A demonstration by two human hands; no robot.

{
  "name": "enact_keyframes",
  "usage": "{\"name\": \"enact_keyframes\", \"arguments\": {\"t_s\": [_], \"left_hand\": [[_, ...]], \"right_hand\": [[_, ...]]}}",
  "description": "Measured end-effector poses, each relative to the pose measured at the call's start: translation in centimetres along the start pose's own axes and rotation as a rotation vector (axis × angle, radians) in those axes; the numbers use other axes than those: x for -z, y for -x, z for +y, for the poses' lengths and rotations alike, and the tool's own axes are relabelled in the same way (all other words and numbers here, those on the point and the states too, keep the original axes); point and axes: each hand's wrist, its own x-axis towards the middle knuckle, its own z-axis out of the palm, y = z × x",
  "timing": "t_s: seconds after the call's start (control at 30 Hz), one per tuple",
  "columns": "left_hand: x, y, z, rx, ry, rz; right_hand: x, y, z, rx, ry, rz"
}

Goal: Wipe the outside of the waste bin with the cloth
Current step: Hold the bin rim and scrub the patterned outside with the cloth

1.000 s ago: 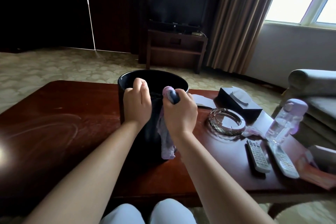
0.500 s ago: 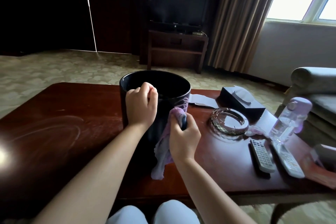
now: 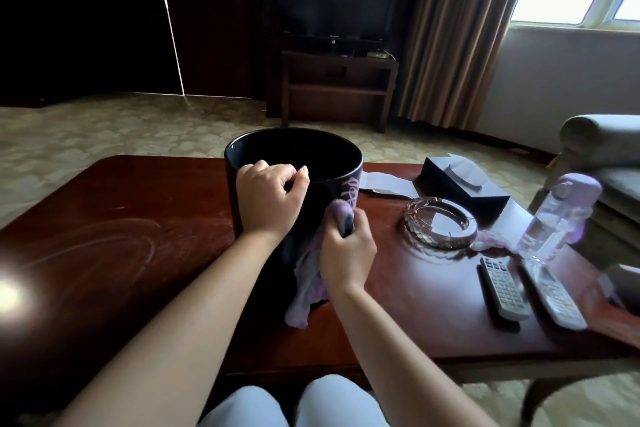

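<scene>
Black waste bin (image 3: 263, 156) stands upright on the dark wood worktop (image 3: 138, 246). Left hand (image 3: 268, 199) curls over the near rim, likely to steady it. Right hand (image 3: 346, 253) grips the bunched lilac cloth (image 3: 311, 284) against the bin's near-right outer wall, tail hanging to the worktop.

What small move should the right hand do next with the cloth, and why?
Probably slide the cloth further around the waste bin wall: the right hand grips it against the near side, while the left hand holds the rim.
</scene>
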Motion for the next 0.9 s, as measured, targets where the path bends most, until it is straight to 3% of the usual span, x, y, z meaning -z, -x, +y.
{"name": "enact_keyframes", "arguments": {"t_s": [0.13, 0.33, 0.57, 0.77, 0.9], "left_hand": [[-0.4, 0.2, 0.0, -0.009, -0.013, 0.012], [-0.5, 0.2, -0.1, -0.024, -0.028, 0.044], [-0.7, 0.3, 0.1, -0.011, -0.026, 0.052], [-0.8, 0.3, 0.0, -0.019, -0.050, 0.057], [-0.8, 0.3, 0.0, -0.019, -0.053, 0.058]], "right_hand": [[0.7, 1.2, 3.1, -0.093, 0.049, -0.070], [0.3, -1.1, -1.0, 0.110, -0.021, 0.006], [0.6, 0.9, 2.6, -0.068, 0.013, -0.087], [0.4, -0.4, 0.3, 0.078, -0.056, -0.045], [0.2, 0.9, 3.0, -0.002, -0.015, -0.096]]}}
